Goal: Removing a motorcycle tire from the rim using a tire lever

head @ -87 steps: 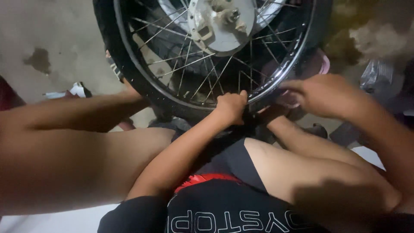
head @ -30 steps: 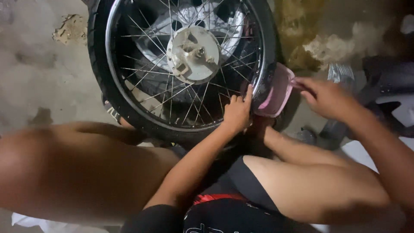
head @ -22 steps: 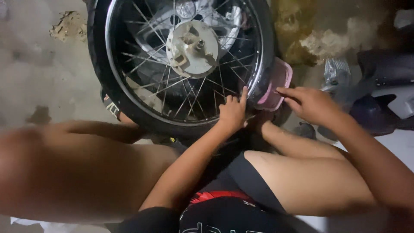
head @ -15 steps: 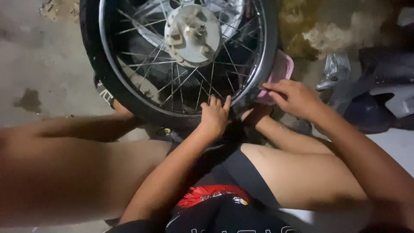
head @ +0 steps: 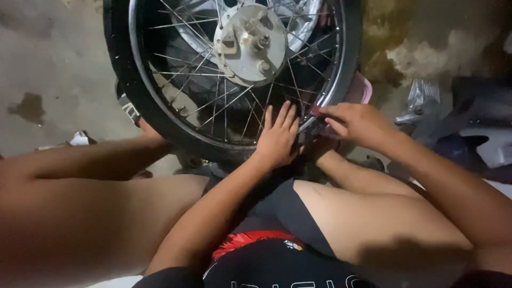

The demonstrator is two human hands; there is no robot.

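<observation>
1. far left, the tyre (head: 140, 101) of the spoked wheel (head: 234, 69) sits wedged between bare knees on the concrete floor (head: 48, 58); a knee shift could let it roll.
2. left hand (head: 277, 140) lies flat and open on the spokes (head: 224, 114), gripping nothing; fingers between thin wires could get nipped if the wheel turns.
3. right hand (head: 357, 124) pinches at the rim (head: 325, 104), fingers curled; what it holds, cannot tell. a slip could scrape knuckles.
</observation>
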